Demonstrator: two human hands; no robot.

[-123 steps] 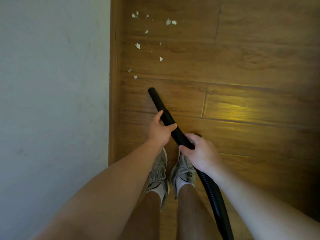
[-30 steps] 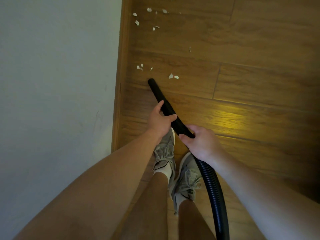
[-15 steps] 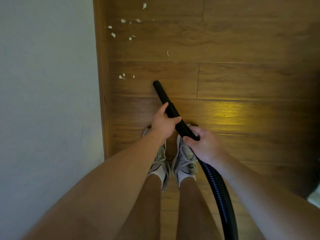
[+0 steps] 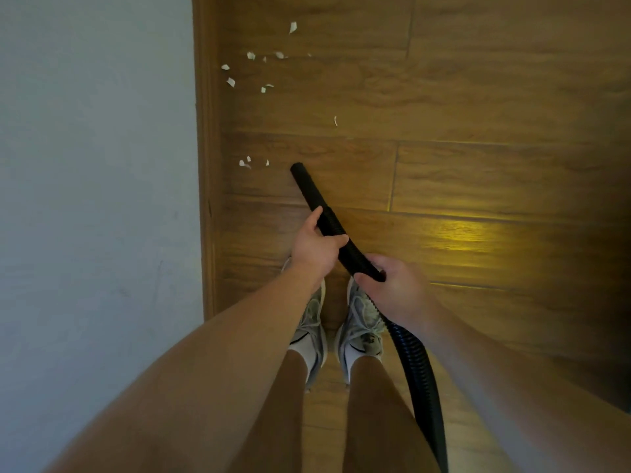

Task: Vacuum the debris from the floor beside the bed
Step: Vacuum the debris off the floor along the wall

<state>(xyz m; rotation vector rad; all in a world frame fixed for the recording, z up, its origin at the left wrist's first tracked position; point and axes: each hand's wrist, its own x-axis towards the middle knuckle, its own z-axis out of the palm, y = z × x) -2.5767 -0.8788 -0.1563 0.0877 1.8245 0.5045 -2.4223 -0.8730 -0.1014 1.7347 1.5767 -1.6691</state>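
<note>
A black ribbed vacuum hose [image 4: 415, 367] runs up from the bottom right to its open nozzle end [image 4: 298, 169], which points at the wooden floor [image 4: 478, 97]. My left hand [image 4: 316, 245] grips the hose near the nozzle. My right hand [image 4: 392, 288] grips it a little further back. Small white scraps of debris [image 4: 245, 163] lie just left of the nozzle. Several more scraps [image 4: 251, 56] are scattered further ahead near the bed's wooden side rail [image 4: 205, 131], and a single scrap [image 4: 335, 120] lies ahead of the nozzle.
The bed with its pale sheet [image 4: 95, 199] fills the left side, edged by the rail. My two feet in grey sneakers [image 4: 362, 326] stand together under my hands. A yellow light patch [image 4: 467, 230] shines on the floor to the right.
Over four seconds I stepped forward along the bed, bringing farther scraps into view. The two scraps beside the nozzle a second ago are gone. Both hands kept their grip.
</note>
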